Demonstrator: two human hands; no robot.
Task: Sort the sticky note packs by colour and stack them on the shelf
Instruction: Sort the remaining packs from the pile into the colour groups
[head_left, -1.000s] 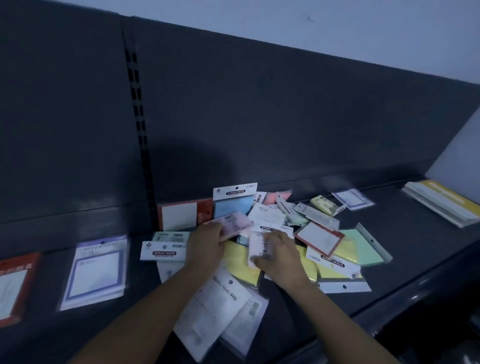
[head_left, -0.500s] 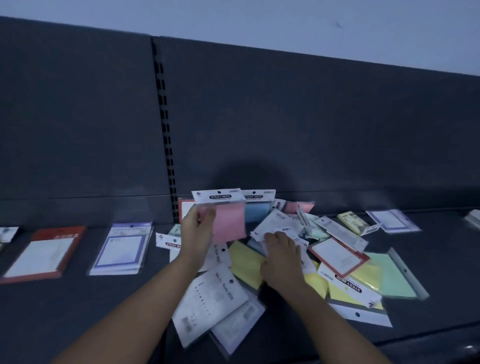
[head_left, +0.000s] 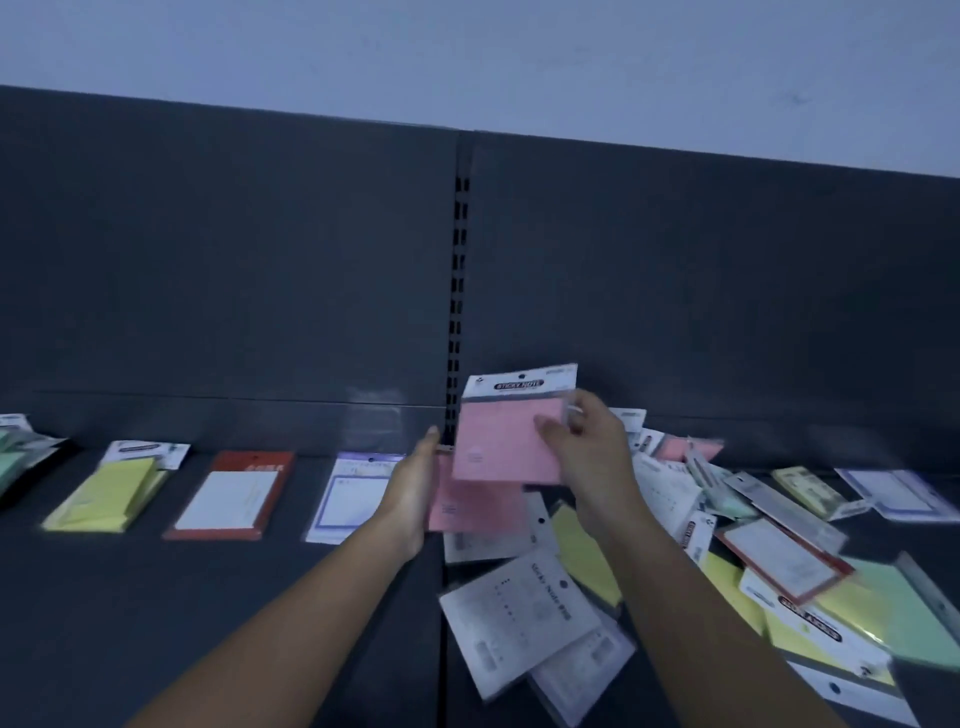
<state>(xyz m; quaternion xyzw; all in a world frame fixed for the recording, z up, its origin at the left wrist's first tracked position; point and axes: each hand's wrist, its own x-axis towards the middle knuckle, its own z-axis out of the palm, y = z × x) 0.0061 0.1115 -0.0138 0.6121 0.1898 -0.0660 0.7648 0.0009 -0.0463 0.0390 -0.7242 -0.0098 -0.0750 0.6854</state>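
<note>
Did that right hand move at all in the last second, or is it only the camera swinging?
Yes. The right hand has risen off the loose pile and come left, nearer the slotted upright, where it pinches a pink pack.

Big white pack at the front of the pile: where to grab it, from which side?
Probably the left edge, pinched from the left. The white pack lies flat and tilted; that edge faces bare shelf, while a yellow pack and a second white pack crowd its right and near sides.
</note>
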